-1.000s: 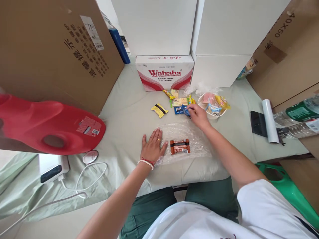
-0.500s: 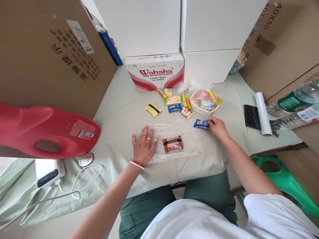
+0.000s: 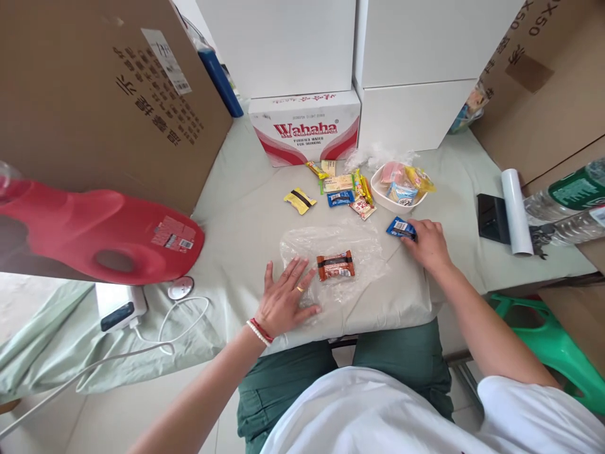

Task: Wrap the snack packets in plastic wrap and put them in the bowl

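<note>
- The left hand (image 3: 286, 299) lies palm down with its fingers spread, on the left edge of a clear plastic sheet (image 3: 369, 255); it grasps nothing.
- The right hand (image 3: 429, 244), well apart from the left, has its fingertips closed on the right end of a blue packet (image 3: 399, 227).
- That blue packet is just beyond the far right edge of the sheet, on the near side of a white bowl (image 3: 392, 204).
- A brown packet (image 3: 335, 265) with a dark band lies flat on the sheet, just right of the left hand's fingers.
- Beyond the sheet, a yellow packet (image 3: 300, 200) with a dark band lies alone on the cloth-covered worktop (image 3: 246, 208).
- To its right, a second blue packet (image 3: 340, 198) sits in a loose cluster, near a pale packet with red print (image 3: 362, 208) and some yellow sticks (image 3: 363, 186).
- The bowl, right of this cluster, holds several wrapped items, pink, yellow and light blue.
- At the far side stands a Wahaha box (image 3: 307, 135); at the left, a red jug (image 3: 142, 230); at the right, a white roll (image 3: 517, 211).
</note>
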Demonstrator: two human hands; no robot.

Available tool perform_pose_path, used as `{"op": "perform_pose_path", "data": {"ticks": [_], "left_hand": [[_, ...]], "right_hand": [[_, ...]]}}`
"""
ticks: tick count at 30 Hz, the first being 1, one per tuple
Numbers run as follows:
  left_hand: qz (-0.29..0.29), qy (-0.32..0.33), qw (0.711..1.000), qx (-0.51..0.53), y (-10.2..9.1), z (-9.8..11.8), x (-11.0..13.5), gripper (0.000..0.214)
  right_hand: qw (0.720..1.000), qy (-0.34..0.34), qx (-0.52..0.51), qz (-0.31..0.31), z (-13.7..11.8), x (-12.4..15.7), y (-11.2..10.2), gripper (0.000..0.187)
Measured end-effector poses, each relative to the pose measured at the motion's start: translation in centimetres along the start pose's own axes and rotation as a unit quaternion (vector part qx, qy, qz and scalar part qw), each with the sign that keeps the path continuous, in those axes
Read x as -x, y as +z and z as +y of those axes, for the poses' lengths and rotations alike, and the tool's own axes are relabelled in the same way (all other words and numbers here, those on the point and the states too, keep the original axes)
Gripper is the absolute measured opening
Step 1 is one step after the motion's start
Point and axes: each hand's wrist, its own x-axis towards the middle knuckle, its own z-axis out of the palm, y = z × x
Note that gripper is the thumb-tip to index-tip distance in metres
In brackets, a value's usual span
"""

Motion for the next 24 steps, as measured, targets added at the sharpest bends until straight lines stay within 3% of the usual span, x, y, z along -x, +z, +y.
{"op": "perform_pose_path", "data": {"ticks": [3, 6, 9, 12, 15, 19, 24], "left_hand": [[-0.036, -0.041, 0.998, 0.007, 1.1, 0.4, 0.8, 0.115], [-0.05, -0.071, 0.996, 0.014, 1.8, 0.3, 0.9, 0.124], [-0.056, -0.076, 0.995, 0.026, 1.8, 0.2, 0.9, 0.126], [-0.071, -0.08, 0.994, 0.039, 1.5, 0.2, 0.8, 0.128], [-0.081, -0.079, 0.992, 0.048, 1.1, 0.4, 0.7, 0.126], [-0.076, -0.079, 0.993, 0.052, 1.0, 0.5, 0.6, 0.122], [-0.07, -0.085, 0.993, 0.053, 1.2, 0.5, 0.6, 0.122]], "right_hand": [[0.998, -0.02, -0.06, 0.015, -2.0, -0.3, -2.0, 0.054], [0.98, -0.109, -0.156, -0.053, -6.4, -0.4, -3.2, 0.055], [0.95, -0.196, -0.196, -0.144, -11.1, 0.3, -2.3, 0.053], [0.938, -0.223, -0.158, -0.215, -14.1, 1.6, -0.1, 0.053], [0.934, -0.223, -0.107, -0.257, -15.2, 2.5, 1.6, 0.062], [0.927, -0.258, -0.071, -0.262, -15.8, 2.4, 1.6, 0.078], [0.918, -0.296, 0.015, -0.264, -16.7, 2.1, 1.4, 0.052]]}}
